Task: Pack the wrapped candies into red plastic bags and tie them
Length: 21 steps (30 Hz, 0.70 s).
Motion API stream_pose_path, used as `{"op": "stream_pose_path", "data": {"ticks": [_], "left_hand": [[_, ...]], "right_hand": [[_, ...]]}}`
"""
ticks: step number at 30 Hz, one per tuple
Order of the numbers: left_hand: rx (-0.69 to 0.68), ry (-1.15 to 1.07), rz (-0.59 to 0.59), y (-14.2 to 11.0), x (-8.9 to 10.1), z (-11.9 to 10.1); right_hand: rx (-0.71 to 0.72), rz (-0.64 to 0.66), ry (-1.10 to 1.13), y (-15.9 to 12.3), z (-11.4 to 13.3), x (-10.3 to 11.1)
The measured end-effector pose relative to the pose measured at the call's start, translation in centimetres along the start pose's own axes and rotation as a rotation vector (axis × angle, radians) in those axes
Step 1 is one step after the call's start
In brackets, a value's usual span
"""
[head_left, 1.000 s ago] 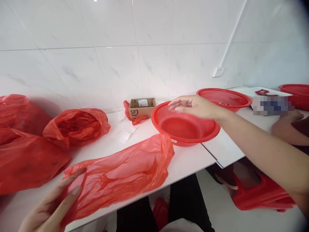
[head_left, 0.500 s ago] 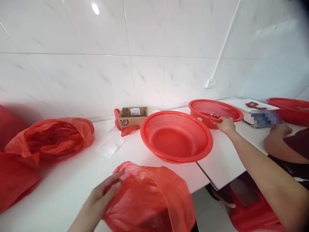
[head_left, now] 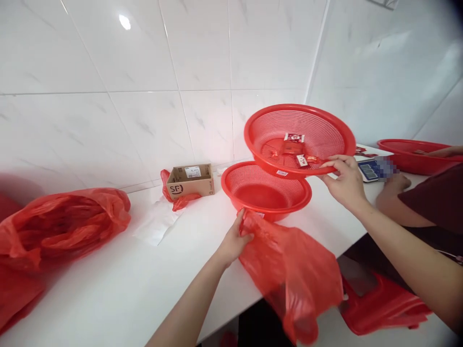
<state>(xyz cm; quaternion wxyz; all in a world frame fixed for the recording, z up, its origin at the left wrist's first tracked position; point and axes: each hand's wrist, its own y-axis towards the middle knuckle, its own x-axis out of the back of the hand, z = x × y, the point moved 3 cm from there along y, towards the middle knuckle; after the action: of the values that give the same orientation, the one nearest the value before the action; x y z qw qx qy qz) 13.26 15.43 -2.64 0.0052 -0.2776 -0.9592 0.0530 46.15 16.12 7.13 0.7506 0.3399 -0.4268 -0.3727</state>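
Observation:
My right hand (head_left: 345,183) grips the near right rim of a round red plastic colander (head_left: 296,110), which is raised and tilted above the table. Inside it lie several small wrapped packets (head_left: 293,148), red and white. Under it, partly hidden, a second red colander (head_left: 237,193) rests on the tabletop. A thin red plastic bag (head_left: 289,270) hangs over the table's front edge, its top pinched in my left hand (head_left: 235,243) just in front of the lower colander. What is inside the bag cannot be seen.
A small cardboard box (head_left: 193,185) stands near the wall, beside white paper (head_left: 157,224). Large red bags (head_left: 72,231) lie at left. At right are a digital scale (head_left: 369,169), another red colander (head_left: 408,156) and a co-worker's arm (head_left: 392,193). A red stool (head_left: 379,308) stands below.
My right hand has lifted the colander with packets off the table and brought it left, over the other one. My left hand has carried the bag right and forward, to the lower colander.

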Motion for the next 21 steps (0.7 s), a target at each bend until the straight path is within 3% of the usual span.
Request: {"op": "stream_pose_path", "data": {"ticks": [3,5,9,11,14,17,21], "left_hand": [[-0.007,0.032,0.089,1.8,-1.9,-0.1],[-0.015,0.071,0.12,0.9,-2.6,-0.4],[-0.036,0.124,0.14,-4.9,-2.0,-1.8],[-0.039,0.137,0.133,-8.4,-0.6,-2.4],[0.129,0.138,0.131,-13.4,2.6,-1.8],[0.214,0.018,-0.094,-17.9,6.8,-0.7],[0.222,-0.23,-0.64,-22.4,11.8,0.2]], "right_hand": [[0.003,0.112,0.184,-1.8,5.5,1.0],[-0.009,0.193,0.311,-3.1,8.9,1.1],[-0.013,0.403,0.568,-6.1,14.2,0.0],[-0.027,0.53,0.698,-7.7,15.9,-1.2],[0.005,0.656,0.763,-9.9,17.0,-2.9],[0.099,0.644,0.599,-11.3,16.4,-4.0],[0.154,0.593,0.23,-12.1,14.8,-4.1]]}}
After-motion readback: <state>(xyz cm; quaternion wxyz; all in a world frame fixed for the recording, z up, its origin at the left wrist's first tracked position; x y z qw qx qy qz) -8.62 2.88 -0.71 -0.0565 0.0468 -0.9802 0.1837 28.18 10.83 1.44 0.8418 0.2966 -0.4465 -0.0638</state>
